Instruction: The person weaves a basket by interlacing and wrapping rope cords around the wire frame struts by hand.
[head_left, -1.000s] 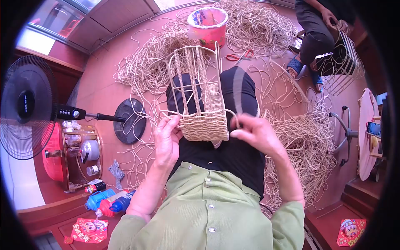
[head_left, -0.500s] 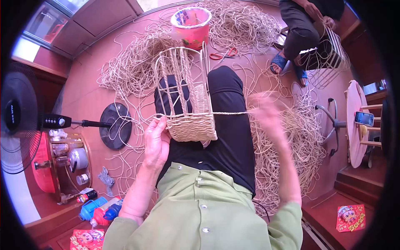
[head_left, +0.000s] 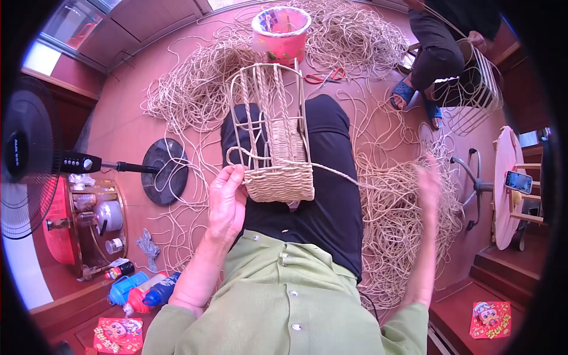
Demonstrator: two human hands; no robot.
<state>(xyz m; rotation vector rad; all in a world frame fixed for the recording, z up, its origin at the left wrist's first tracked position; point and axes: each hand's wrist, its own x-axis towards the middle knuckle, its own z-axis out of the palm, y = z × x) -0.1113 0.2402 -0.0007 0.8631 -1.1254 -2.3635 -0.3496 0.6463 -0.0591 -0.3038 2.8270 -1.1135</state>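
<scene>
A partly woven basket [head_left: 279, 184] with bare upright frame wires rests on my lap, its lower wall covered in beige cord. My left hand [head_left: 228, 195] pinches the basket's left corner, thumb on the woven rim. A strand of cord [head_left: 337, 172] loops at the left corner, crosses the frame and runs out to the right over my knee. Out to the right, my right hand [head_left: 429, 186] is smeared by motion above the cord pile, and its fingers cannot be made out.
Heaps of loose cord [head_left: 408, 219] spread over the floor. Ahead are a pink bucket [head_left: 280, 42] and red-handled scissors [head_left: 325, 77]. A fan [head_left: 29, 151] stands left. At upper right a person [head_left: 435, 53] holds a wire frame. A chair base [head_left: 479, 187] is at right.
My right hand has moved away from the basket to the far right, and the cord now stretches out rightward. My left hand stays at the basket's corner. The other person's hands have moved apart.
</scene>
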